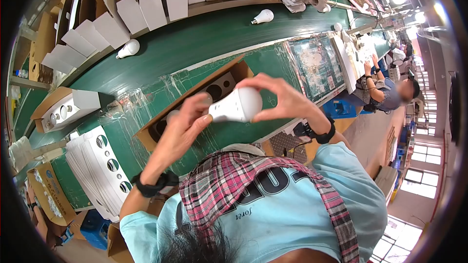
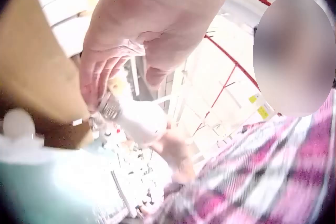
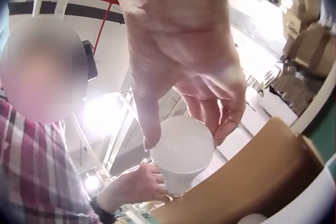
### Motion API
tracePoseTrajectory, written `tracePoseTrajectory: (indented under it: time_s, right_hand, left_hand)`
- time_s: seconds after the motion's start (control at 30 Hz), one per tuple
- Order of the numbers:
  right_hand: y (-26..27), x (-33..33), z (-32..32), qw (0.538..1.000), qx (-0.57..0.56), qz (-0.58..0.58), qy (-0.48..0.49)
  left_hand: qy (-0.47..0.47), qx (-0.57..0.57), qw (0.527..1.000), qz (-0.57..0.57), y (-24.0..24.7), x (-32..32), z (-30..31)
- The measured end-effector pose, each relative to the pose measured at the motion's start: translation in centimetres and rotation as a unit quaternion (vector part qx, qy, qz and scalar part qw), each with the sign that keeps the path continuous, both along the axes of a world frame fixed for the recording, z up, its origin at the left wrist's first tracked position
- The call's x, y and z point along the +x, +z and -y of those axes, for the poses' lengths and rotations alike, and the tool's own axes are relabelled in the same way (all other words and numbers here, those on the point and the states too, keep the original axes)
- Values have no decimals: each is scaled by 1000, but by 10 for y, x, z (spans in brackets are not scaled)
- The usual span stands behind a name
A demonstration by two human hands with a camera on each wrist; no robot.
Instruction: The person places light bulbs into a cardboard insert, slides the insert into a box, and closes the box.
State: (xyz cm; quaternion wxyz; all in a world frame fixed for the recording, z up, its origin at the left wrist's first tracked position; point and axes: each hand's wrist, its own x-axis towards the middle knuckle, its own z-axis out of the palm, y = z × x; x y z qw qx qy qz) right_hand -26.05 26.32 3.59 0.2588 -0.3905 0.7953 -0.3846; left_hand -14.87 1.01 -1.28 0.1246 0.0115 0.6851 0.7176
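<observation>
Both hands hold a white light bulb (image 1: 236, 106) lying sideways in front of the chest. My right hand (image 1: 285, 98) grips its round dome, thumb on one side and fingers on the other. At the narrow end, my left hand (image 1: 178, 129) has its thumb and bent fingers about the base, which they mostly hide in the head view. The ridged metal screw cap (image 2: 110, 107) shows beside the left fingertips in the left wrist view. Behind the hands lies an open brown carton (image 1: 197, 90) with a white insert with round holes, partly covered by the left hand.
White inserts with holes (image 1: 92, 165) lie stacked at left, near a carton with bulbs (image 1: 63, 112). Across the green belt (image 1: 195, 34) stand several open cartons (image 1: 131, 12). Loose bulbs (image 1: 263, 16) lie on the belt. Another person (image 1: 385, 85) works farther right.
</observation>
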Motion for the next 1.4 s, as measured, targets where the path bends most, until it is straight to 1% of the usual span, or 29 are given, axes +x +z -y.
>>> tracePoseTrajectory:
  time_s: [0.03,0.07,0.1,0.13,0.17,0.2,0.23,0.3,0.4,0.5,0.53,0.63,0.67,0.77,0.83,0.87,0.97,1.0,1.1,1.2,1.3,1.33,1.37,1.4]
  right_hand:
    - [3,-4,0,998,31,11,-49]
    - [3,-11,0,991,104,-33,-76]
    - [0,-17,1,976,176,-77,-102]
    - [-6,-19,7,963,209,-118,-120]
    - [-19,-23,12,956,229,-138,-118]
    - [-35,-26,16,949,249,-158,-115]
    - [-48,-27,23,941,268,-176,-110]
    - [-66,-28,39,926,307,-196,-93]
    - [-99,-30,50,911,325,-242,-77]
    - [-127,-32,47,898,319,-297,-57]
    - [-126,-30,48,900,335,-275,-47]
    - [-134,-28,45,905,340,-249,-54]
    - [-143,-27,41,903,350,-246,-43]
    - [-151,-17,38,908,312,-278,-42]
    - [-152,-18,40,917,326,-226,-51]
    - [-153,-18,38,918,320,-230,-46]
    - [-151,-16,39,922,294,-248,-42]
    - [-149,-16,39,924,285,-253,-43]
    - [-140,-17,41,933,288,-211,-44]
    - [-125,-17,44,934,292,-189,-80]
    - [-83,-15,50,926,329,-170,-68]
    - [-72,-15,49,935,316,-151,-56]
    - [-60,-14,55,956,268,-102,-61]
    - [-46,-14,61,972,218,-53,-65]
  left_hand:
    - [9,-105,993,-49,16,-4,14]
    - [45,-189,977,-88,27,-4,29]
    - [84,-291,943,-141,41,-5,48]
    - [128,-333,910,-213,38,-7,70]
    - [179,-309,913,-198,34,-10,90]
    - [219,-260,926,-166,28,-13,109]
    - [238,-203,941,-131,18,-17,132]
    - [250,-202,935,-149,-22,-29,176]
    - [253,-217,941,-58,-92,-41,226]
    - [238,-319,917,-30,-139,-53,248]
    - [242,-361,900,-40,-158,-59,256]
    - [276,-404,869,-67,-184,-87,261]
    - [273,-428,855,-105,-189,-100,261]
    - [280,-486,805,-194,-215,-138,264]
    - [277,-505,795,-190,-236,-160,264]
    - [275,-513,791,-190,-240,-166,262]
    - [270,-634,719,-91,-239,-175,250]
    - [265,-639,716,-98,-244,-176,254]
    - [229,-662,711,-52,-237,-177,267]
    - [283,-608,740,-45,-228,-167,285]
    - [394,-453,795,-86,-197,-124,301]
    - [429,-299,852,-31,-180,-108,302]
    - [451,-135,882,25,-158,-91,300]
    - [445,2,895,18,-134,-72,293]
